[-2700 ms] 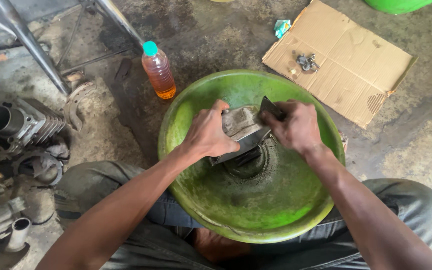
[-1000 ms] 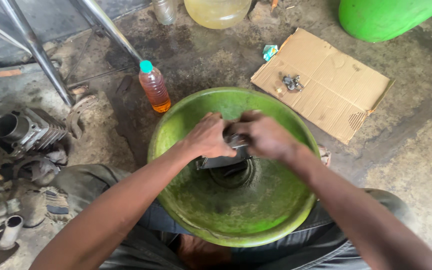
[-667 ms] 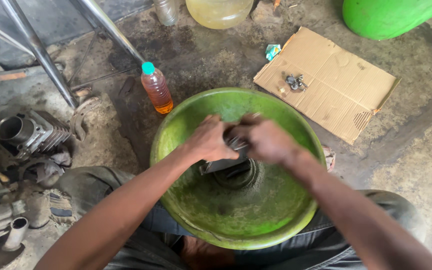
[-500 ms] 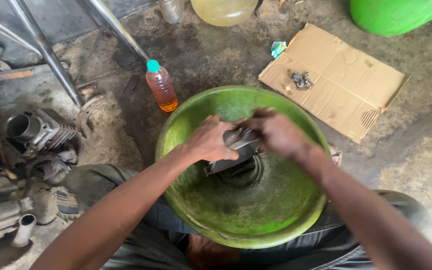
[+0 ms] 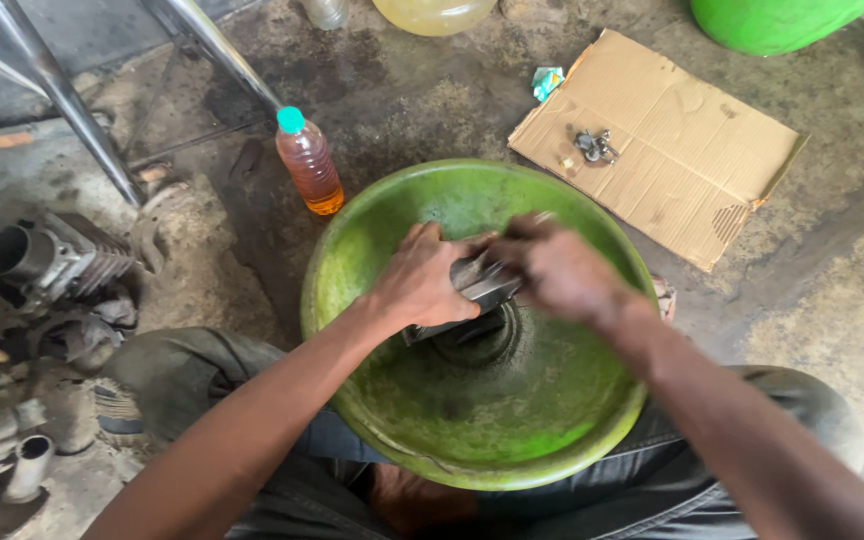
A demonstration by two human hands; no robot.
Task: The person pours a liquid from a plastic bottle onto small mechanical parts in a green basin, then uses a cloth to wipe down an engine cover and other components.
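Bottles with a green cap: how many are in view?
1. The capped bottle of orange liquid stands on the floor beyond the basin's left rim. Two other containers at the top edge are cut off, so their caps cannot be seen.

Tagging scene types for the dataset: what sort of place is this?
Probably a small motorcycle or engine repair workshop, work done on the floor: a finned engine cylinder lies on stained concrete, loose bolts sit on cardboard, and both hands hold a grimy metal part over a green basin.
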